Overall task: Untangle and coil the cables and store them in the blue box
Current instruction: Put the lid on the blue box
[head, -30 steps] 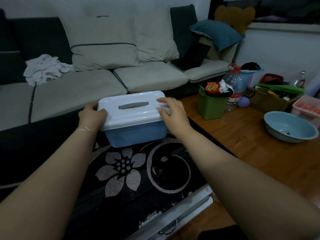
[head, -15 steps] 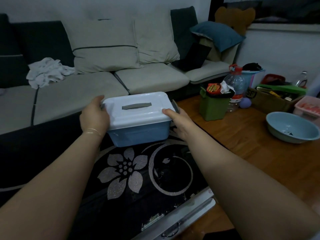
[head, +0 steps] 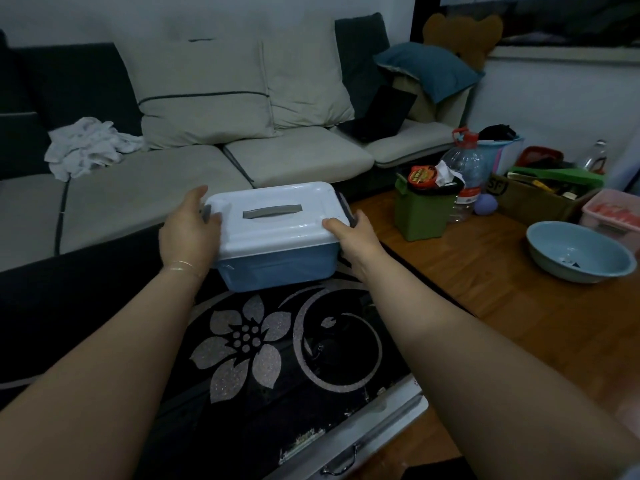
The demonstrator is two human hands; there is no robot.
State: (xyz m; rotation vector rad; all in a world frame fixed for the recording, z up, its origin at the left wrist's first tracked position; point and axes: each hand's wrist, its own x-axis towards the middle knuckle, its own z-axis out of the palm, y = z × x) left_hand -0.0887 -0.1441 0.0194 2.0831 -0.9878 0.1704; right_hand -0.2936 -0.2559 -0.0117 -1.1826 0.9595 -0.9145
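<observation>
The blue box (head: 280, 271) sits on a black table with a silver flower pattern (head: 242, 344). Its white lid (head: 277, 230) with a flat grey handle (head: 272, 212) is on top. My left hand (head: 188, 232) presses against the box's left end, at a grey side clasp (head: 206, 212). My right hand (head: 356, 237) grips the right end, thumb on the lid's corner and fingers by the dark clasp there (head: 348, 209). No cables are in view; the lid hides the inside of the box.
A sofa (head: 145, 199) with cushions and a white cloth (head: 86, 147) runs behind the table. On the wooden floor to the right stand a green bin (head: 424, 213), a water bottle (head: 465, 168), a cardboard box (head: 540, 199) and a blue bowl (head: 578, 254).
My right hand slid from the top of the lid down to the box's right end. My left hand moved forward along the left end to the clasp. The side clasps now stand out.
</observation>
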